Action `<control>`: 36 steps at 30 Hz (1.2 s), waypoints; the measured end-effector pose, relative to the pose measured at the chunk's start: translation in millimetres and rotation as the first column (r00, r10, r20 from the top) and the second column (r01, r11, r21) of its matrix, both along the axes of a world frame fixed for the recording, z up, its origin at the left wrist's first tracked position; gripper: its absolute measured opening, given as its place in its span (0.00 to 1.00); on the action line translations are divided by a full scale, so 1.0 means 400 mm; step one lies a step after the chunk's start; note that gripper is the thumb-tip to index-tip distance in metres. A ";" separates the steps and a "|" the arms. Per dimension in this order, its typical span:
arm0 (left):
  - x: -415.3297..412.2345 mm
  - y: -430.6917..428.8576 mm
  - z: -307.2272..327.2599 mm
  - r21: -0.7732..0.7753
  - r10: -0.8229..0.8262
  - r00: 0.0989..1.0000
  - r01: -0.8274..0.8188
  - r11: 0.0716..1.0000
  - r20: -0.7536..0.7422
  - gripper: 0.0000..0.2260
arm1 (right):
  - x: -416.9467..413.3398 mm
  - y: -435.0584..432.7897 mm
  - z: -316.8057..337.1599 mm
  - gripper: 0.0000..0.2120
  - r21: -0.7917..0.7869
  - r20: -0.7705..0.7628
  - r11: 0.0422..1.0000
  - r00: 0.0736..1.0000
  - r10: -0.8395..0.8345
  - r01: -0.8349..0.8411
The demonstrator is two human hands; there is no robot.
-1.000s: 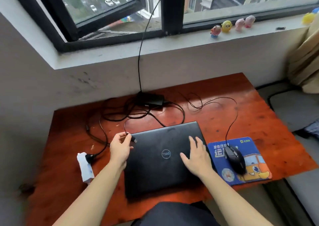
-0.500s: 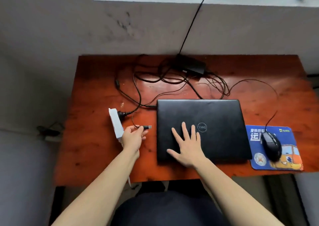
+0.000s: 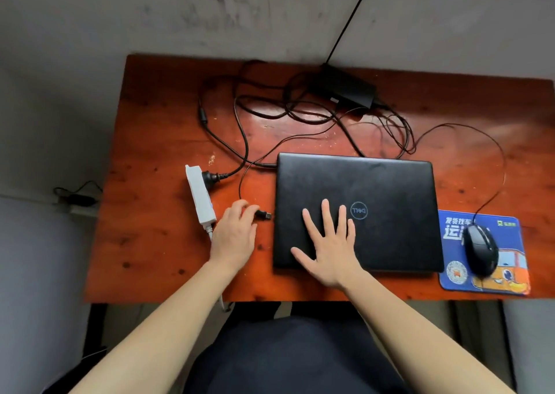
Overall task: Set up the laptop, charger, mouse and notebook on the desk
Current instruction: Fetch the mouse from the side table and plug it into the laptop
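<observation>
A closed black laptop (image 3: pixel 390 201) lies flat on the red-brown wooden desk (image 3: pixel 156 141). My right hand (image 3: pixel 327 243) rests flat on its lid with the fingers spread. My left hand (image 3: pixel 234 234) pinches a USB plug (image 3: pixel 264 214), its tip a short gap from the laptop's left edge. Its thin cable loops back and runs to the black mouse (image 3: pixel 480 251) on the blue mouse pad (image 3: pixel 510 282) at the right. The black charger brick (image 3: pixel 345 88) sits at the back among tangled cables. No notebook is in view.
A white power strip (image 3: pixel 199 195) lies left of my left hand with a black plug in it. A grey wall rises right behind the desk. My dark-clothed lap (image 3: pixel 288 354) sits below the front edge.
The view has tilted down from the window to the desk. My left hand carried the USB plug from the laptop's back-left corner down along its left edge. My right hand stayed on the lid.
</observation>
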State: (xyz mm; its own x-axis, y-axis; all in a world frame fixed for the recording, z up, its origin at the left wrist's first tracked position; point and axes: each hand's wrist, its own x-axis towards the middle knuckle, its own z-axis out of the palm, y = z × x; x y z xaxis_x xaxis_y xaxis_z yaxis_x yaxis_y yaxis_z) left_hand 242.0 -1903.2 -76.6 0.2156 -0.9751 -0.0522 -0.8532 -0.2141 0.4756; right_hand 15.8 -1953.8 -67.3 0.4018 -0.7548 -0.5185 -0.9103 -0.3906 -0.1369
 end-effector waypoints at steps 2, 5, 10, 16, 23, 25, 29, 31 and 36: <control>0.014 -0.008 -0.005 -0.023 -0.141 0.982 0.145 0.989 0.129 0.16 | 0.002 0.000 0.003 0.41 0.004 -0.004 1.000 1.000 -0.001 0.001; 0.028 -0.025 -0.011 -0.013 -0.199 0.972 0.202 0.979 0.121 0.12 | 0.005 -0.001 0.008 0.41 0.005 -0.017 1.000 1.000 0.002 -0.002; 0.016 -0.039 -0.017 -0.004 -0.047 0.998 0.047 0.999 -0.046 0.10 | 0.008 0.002 0.004 0.41 0.000 -0.024 1.000 1.000 -0.005 0.005; -0.016 -0.040 -0.020 0.029 0.018 0.991 -0.014 0.999 -0.131 0.11 | 0.008 0.006 -0.006 0.42 -0.027 -0.026 1.000 1.000 -0.012 0.012; 0.005 -0.044 -0.017 0.016 -0.079 0.993 0.081 0.997 -0.090 0.11 | 0.009 0.007 -0.015 0.42 -0.041 -0.025 0.999 1.000 -0.013 0.012; 0.003 -0.053 -0.016 0.019 -0.065 0.994 0.067 0.998 -0.092 0.11 | 0.008 0.006 -0.016 0.42 -0.043 -0.028 0.999 1.000 -0.010 0.009; -0.003 -0.075 -0.011 0.034 -0.026 0.993 0.030 0.999 -0.111 0.11 | 0.004 0.006 -0.017 0.42 -0.042 -0.033 0.999 0.999 -0.007 0.006; 0.000 -0.079 -0.009 0.029 -0.038 0.993 0.041 0.999 -0.113 0.11 | 0.004 0.006 -0.019 0.41 -0.042 -0.026 0.999 1.000 -0.008 0.006; 0.007 -0.064 -0.010 0.020 -0.126 0.991 0.127 0.992 -0.046 0.11 | 0.001 0.008 -0.025 0.41 -0.051 -0.026 0.999 1.000 -0.002 0.001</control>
State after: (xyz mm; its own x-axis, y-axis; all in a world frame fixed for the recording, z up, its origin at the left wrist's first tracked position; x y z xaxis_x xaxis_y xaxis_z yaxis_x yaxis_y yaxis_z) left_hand 244.8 -1929.0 -80.7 0.0879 -0.9928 -0.0819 -0.8522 -0.1175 0.5099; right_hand 16.2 -1950.4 -77.4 0.3873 -0.7809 -0.4901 -0.9140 -0.3949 -0.0929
